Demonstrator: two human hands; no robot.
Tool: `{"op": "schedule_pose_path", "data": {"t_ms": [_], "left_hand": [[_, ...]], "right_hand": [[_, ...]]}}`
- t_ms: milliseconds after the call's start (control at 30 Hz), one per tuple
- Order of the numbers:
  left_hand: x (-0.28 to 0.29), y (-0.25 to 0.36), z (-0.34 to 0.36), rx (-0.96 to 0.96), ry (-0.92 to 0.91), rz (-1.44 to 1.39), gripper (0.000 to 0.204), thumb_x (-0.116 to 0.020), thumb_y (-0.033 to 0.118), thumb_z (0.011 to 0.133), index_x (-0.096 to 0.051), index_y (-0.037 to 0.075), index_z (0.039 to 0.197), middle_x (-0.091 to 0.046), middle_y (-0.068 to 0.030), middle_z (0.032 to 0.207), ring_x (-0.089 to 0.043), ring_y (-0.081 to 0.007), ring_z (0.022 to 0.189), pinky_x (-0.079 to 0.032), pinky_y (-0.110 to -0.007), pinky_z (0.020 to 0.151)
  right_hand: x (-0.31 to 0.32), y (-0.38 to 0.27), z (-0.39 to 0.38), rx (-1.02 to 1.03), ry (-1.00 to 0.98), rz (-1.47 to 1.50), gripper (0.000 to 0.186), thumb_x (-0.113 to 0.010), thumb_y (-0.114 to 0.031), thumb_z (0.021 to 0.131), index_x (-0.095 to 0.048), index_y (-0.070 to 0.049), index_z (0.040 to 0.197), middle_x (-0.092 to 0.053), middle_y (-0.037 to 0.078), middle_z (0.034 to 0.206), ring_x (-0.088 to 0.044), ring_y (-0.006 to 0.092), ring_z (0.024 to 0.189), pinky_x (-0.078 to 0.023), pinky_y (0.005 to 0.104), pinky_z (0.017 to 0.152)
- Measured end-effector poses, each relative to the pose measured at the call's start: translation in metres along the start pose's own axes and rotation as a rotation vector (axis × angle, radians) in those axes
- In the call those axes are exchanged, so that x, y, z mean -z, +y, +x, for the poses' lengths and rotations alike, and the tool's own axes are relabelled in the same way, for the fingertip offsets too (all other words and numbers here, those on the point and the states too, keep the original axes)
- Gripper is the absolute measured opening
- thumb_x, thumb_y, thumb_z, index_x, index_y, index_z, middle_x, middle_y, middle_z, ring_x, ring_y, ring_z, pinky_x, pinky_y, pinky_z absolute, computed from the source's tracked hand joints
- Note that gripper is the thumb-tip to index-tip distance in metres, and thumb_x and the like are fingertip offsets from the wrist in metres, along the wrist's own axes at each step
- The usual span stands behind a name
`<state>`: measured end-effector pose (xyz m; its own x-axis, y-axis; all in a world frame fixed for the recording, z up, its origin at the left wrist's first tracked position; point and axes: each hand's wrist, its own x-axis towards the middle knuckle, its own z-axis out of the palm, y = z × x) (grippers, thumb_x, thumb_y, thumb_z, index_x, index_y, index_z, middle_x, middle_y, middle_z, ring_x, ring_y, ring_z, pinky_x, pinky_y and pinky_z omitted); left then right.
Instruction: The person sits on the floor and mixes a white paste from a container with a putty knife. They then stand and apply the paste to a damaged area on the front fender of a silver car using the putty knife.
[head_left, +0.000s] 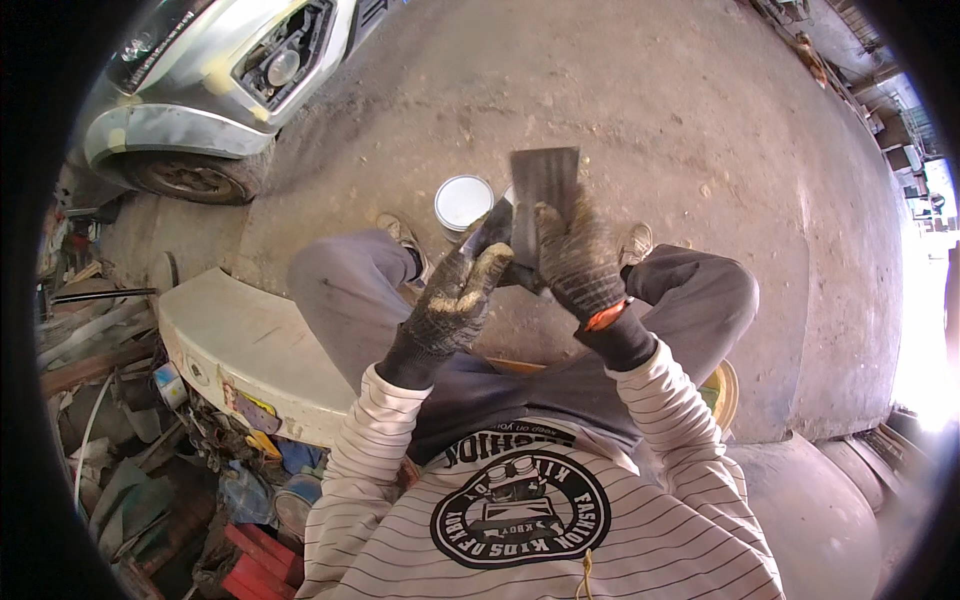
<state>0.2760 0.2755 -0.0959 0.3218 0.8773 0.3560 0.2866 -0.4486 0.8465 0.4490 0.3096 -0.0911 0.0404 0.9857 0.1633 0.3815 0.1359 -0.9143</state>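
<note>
The person sits low with the knees apart, and both gloved hands meet in front of the body; between them there is a wide flat scraper blade (pixel 543 190), dark grey metal, which stands upright with its broad edge on top. The right hand (pixel 580 262) is closed around the lower part of the blade, where the handle must be; the grip is firm, so the blade stays steady. The left hand (pixel 452 305) is also closed, with the thumb up, on a second dark, narrow tool (pixel 490 232) which lies against the left side of the blade; what tool this is I cannot tell, because the gloves hide most of it.

Just behind the blade, on the concrete floor (pixel 680 120), stands an open round tin (pixel 463 202) with pale content; it is near the feet, probably so that the hands reach it easily. On the person's left lies a pale car body panel (pixel 235 345), and beyond it a heap of scrap and tools; a silver car (pixel 200 70) with its headlamp removed stands farther away, at the upper left.
</note>
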Motion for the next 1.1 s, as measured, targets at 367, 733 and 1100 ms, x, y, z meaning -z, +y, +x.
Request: {"op": "schedule_pose_path", "data": {"t_ms": [367,733,1100], "left_hand": [[0.029,-0.008,-0.005,-0.489,-0.185,0.507,0.045,-0.067,-0.001,0.082,-0.061,0.005,0.127,-0.064,-0.0125,0.119,-0.063,-0.0282,0.107,-0.053,-0.038,0.09],[0.029,-0.012,-0.016,-0.396,-0.173,0.546,0.049,-0.068,0.001,0.079,-0.063,0.008,0.128,-0.064,-0.0127,0.121,-0.063,-0.0306,0.109,-0.053,-0.039,0.092],[0.001,0.019,0.003,-0.285,0.032,0.568,0.038,-0.059,0.001,0.096,-0.055,-0.003,0.133,-0.058,-0.0208,0.132,-0.06,-0.0277,0.118,-0.049,-0.035,0.098]], "right_hand": [[0.011,-0.014,-0.022,0.175,-0.333,-0.055,0.035,-0.057,-0.012,0.096,-0.05,0.005,0.125,-0.065,0.026,0.099,-0.067,0.0396,0.085,-0.054,0.0452,0.072],[0.018,-0.024,-0.016,0.173,-0.266,-0.055,0.037,-0.059,-0.012,0.095,-0.049,0.006,0.126,-0.067,0.023,0.098,-0.068,0.0375,0.09,-0.053,0.0441,0.076],[0.021,-0.019,-0.029,-0.063,0.126,0.109,0.029,-0.053,-0.013,0.098,-0.052,0.004,0.122,-0.067,0.024,0.098,-0.067,0.0385,0.093,-0.051,0.0416,0.079]]}}
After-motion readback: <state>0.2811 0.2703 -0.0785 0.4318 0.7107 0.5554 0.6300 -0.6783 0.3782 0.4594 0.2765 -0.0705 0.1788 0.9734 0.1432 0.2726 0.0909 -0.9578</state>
